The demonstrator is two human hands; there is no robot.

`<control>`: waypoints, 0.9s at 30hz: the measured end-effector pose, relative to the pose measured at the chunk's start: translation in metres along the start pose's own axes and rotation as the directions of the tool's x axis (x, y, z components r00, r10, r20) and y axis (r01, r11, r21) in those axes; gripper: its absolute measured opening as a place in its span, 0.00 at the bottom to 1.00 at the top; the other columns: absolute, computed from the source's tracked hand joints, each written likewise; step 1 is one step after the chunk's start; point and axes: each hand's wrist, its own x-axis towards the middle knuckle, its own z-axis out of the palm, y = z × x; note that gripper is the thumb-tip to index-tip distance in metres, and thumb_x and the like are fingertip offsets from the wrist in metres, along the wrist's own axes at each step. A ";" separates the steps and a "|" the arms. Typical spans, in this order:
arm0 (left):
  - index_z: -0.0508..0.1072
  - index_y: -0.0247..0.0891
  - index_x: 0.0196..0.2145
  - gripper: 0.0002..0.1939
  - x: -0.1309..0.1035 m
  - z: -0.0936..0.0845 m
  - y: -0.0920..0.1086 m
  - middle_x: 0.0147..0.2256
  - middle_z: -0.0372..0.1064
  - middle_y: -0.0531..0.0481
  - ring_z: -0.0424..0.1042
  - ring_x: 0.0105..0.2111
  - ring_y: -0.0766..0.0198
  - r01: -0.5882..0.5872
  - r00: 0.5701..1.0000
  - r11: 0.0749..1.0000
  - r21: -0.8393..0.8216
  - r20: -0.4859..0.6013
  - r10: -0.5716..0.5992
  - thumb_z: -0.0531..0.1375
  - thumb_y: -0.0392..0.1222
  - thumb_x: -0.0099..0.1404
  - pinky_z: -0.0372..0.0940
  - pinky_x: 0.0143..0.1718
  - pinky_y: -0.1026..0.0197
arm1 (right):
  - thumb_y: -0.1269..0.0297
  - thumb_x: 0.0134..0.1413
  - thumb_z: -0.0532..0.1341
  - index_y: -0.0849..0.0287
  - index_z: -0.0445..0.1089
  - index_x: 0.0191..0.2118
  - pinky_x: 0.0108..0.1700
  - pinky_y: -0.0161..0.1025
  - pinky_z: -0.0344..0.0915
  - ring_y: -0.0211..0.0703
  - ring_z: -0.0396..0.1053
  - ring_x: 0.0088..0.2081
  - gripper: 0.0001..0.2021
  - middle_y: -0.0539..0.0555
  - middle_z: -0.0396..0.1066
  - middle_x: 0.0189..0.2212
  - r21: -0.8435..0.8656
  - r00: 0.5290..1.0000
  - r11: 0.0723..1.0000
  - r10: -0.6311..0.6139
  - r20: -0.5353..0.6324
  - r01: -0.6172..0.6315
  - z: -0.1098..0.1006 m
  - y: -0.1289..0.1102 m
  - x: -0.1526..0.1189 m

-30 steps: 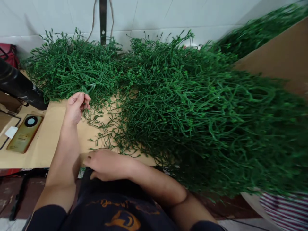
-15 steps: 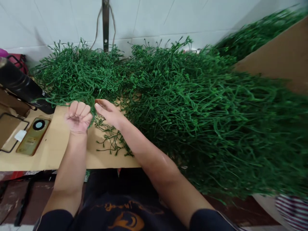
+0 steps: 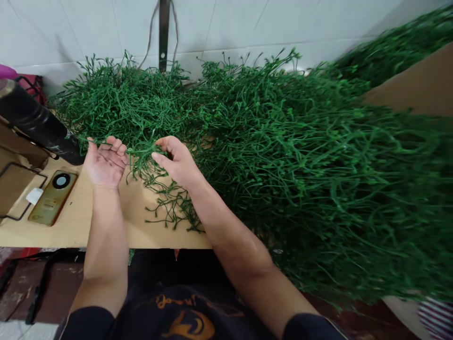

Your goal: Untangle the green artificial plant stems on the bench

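Note:
Thin green artificial-looking plant stems (image 3: 148, 151), with small budded tips, lie between my two hands. My left hand (image 3: 108, 164) is palm up above the board, its thumb apart and its fingers loosely bent. One stem runs across behind its fingertips; the palm itself holds nothing. My right hand (image 3: 177, 160) curves its thumb and fingers round the ends of several stems just right of the left hand. How tightly it grips them is hard to see. A loose cluster of stems (image 3: 173, 208) lies on the board below the right wrist.
A large heap of green stems (image 3: 300, 165) covers the right side and runs along the wall. A black cylinder (image 3: 38, 120) leans at left, near a phone (image 3: 53, 198) and a dark wire frame (image 3: 21, 215). Brown cardboard (image 3: 414, 85) stands at right. The tan board's front edge (image 3: 159, 243) faces me.
My left hand has gone from a fist to loosely open, palm up, shifting slightly left. My right hand has moved right, away from it, with stems at its fingers. The view has shifted slightly.

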 end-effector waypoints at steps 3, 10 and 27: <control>0.67 0.41 0.28 0.17 0.009 -0.010 0.000 0.24 0.64 0.50 0.66 0.27 0.67 -0.021 0.963 1.000 0.002 -0.270 0.021 0.49 0.56 0.61 0.62 0.25 0.65 | 0.67 0.47 0.58 0.58 0.60 0.39 0.35 0.35 0.59 0.33 0.58 0.30 0.11 0.47 0.57 0.26 -0.206 0.994 0.975 -0.097 -0.053 0.084 -0.006 -0.010 -0.007; 0.66 0.41 0.22 0.18 0.002 -0.004 0.005 0.19 0.62 0.53 0.61 0.20 0.70 -0.169 0.918 0.977 0.129 -0.342 0.204 0.51 0.55 0.61 0.55 0.20 0.65 | 0.71 0.49 0.55 0.57 0.58 0.44 0.45 0.41 0.62 0.42 0.63 0.41 0.14 0.55 0.64 0.39 -0.512 0.960 0.837 -0.271 -0.076 0.195 -0.018 -0.019 -0.023; 0.62 0.38 0.24 0.06 -0.007 0.037 -0.061 0.24 0.56 0.54 0.57 0.27 0.68 -0.191 0.955 0.707 0.681 0.296 -0.028 0.53 0.39 0.58 0.57 0.31 0.64 | 0.59 0.46 0.60 0.61 0.59 0.42 0.37 0.37 0.60 0.36 0.61 0.34 0.18 0.54 0.64 0.35 -0.366 0.999 0.930 0.009 0.032 0.003 -0.028 0.014 -0.022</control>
